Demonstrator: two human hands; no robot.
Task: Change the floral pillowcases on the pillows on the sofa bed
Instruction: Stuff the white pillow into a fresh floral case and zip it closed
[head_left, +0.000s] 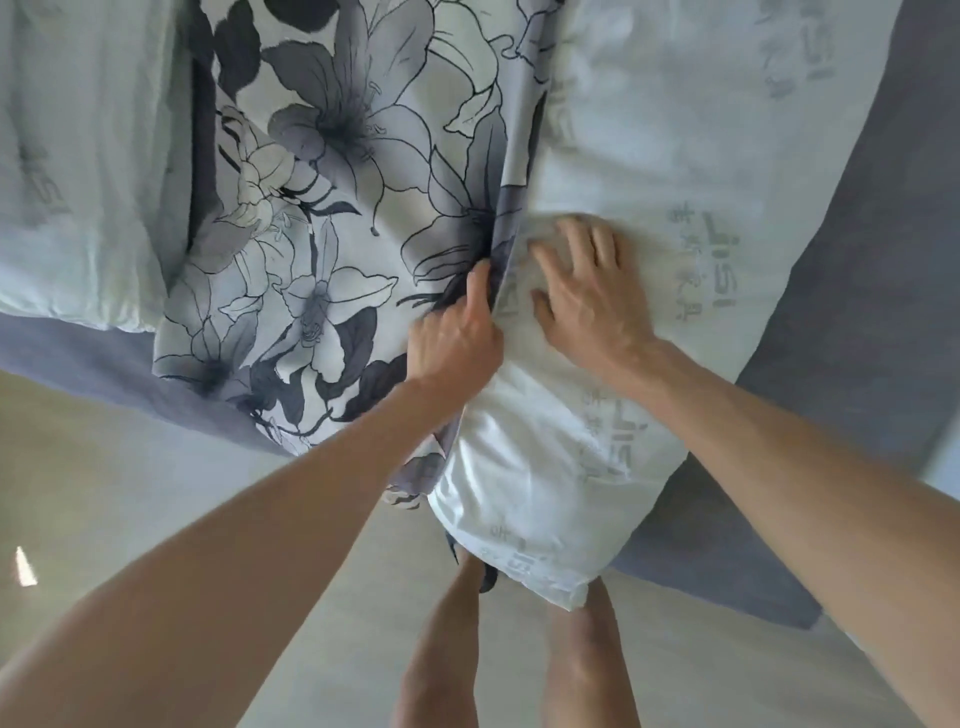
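Floral pillowcase (332, 171) lies spread on the sofa bed (841, 291), its open edge running up-down through mid-frame, right alongside the bare white pillow (649, 171).

- Left hand (457, 338): fingers curled on the pillowcase's edge where it meets the pillow, thumb up along the seam. Grip looks like a pinch on the fabric hem, though the fingertips are tucked out of sight under the cloth.
- Right hand (587, 291): flat, fingers spread and straight, pressing down on the pillow just beside the case's edge. It holds nothing. It's blurred a little.
- Pillow's long axis runs from the near corner, which hangs off the bed edge over the person's legs (519, 649), away toward top of frame. Case sits to the left of it, parallel.
- The two hands are almost touching across the seam. Left is on the case, right on the pillow.
- A second bare pillow (78, 156) lies at far left, well apart and partly under the case's edge.

Judgement: either peeling the case off sideways or working it on; can't tell which from this. Either way the move turns on case and pillow sliding apart or together across that up-down seam, left pulling cloth while right pins the pillow.

Risk: near corner overhangs, so the pillow could slide to the floor (130, 493).
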